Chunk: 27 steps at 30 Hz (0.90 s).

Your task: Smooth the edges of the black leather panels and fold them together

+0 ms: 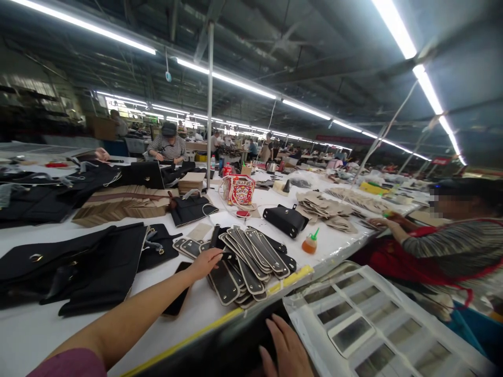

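Note:
My left hand point(206, 263) reaches over a pile of black strips with pale edges and metal studs point(259, 254). Its fingers are pressed together at the near side of the pile; whatever they pinch is too small to make out. At the bottom of the view my right hand point(288, 345) lies on a dark, smooth black piece point(236, 343), fingers apart and slightly bent. Part of that hand is cut off by the frame. Beneath my left forearm is a dark phone-like slab point(177, 293).
Black bag pieces point(102, 262) cover the left of the table. Beyond the strips are a black bag point(286, 220), a glue bottle with a green tip point(310, 242) and a patterned red box point(239, 189). A white compartmented tray point(387, 319) stands right, near a seated co-worker point(451, 246).

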Available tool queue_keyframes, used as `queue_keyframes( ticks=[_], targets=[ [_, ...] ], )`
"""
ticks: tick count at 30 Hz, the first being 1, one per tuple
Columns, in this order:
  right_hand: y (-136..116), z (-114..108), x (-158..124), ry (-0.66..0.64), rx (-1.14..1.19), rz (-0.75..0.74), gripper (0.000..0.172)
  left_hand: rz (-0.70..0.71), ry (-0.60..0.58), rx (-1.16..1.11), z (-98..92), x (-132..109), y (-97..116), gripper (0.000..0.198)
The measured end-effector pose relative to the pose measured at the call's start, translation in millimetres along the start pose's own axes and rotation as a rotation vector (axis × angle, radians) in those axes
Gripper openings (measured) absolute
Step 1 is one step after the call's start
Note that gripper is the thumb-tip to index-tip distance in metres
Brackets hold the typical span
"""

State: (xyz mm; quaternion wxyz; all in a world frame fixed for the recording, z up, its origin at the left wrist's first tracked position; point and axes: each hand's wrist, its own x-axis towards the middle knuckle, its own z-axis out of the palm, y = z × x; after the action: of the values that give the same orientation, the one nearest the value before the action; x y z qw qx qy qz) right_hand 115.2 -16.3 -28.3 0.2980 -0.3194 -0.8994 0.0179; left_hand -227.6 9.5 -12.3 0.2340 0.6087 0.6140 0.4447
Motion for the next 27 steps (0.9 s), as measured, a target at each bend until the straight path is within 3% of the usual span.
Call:
queue_keyframes(
  ticks=[4, 8, 13, 16, 19, 21, 24, 27],
  targets=[
    [-39, 33, 83, -0.326, -0.013, 0.135, 0.075, 0.147, -0.024, 0.065, -1.1, -8, 4, 0.029],
    [-37, 66, 135, -0.405, -0.065, 0.275, 0.092, 0.164, 0.008, 0.082, -2.1, -13, 4, 0.030],
    [-21, 103, 152, -0.507, -0.040, 0.406, 0.096, 0.119, 0.003, 0.032, -9.8, -19, 22, 0.030],
    [-22, 111, 156, -0.518, -0.036, 0.414, 0.094, 0.215, -0.037, 0.037, -20.4, -24, 41, 0.028],
    [-24, 112, 161, -0.534, -0.063, 0.424, 0.093, 0.269, 0.014, 0.068, -34.4, -21, 48, 0.027],
    [-26, 110, 165, -0.526, -0.085, 0.433, 0.093, 0.198, 0.118, 0.052, -42.3, -13, 39, 0.027],
    [-31, 106, 174, -0.391, -0.070, 0.334, 0.086, 0.073, 0.228, 0.113, -46.3, 0, 11, 0.026],
    [-37, 106, 185, -0.316, 0.356, 0.273, 0.068, 0.097, 0.111, 0.405, -39.3, 7, -19, 0.048]
  ],
)
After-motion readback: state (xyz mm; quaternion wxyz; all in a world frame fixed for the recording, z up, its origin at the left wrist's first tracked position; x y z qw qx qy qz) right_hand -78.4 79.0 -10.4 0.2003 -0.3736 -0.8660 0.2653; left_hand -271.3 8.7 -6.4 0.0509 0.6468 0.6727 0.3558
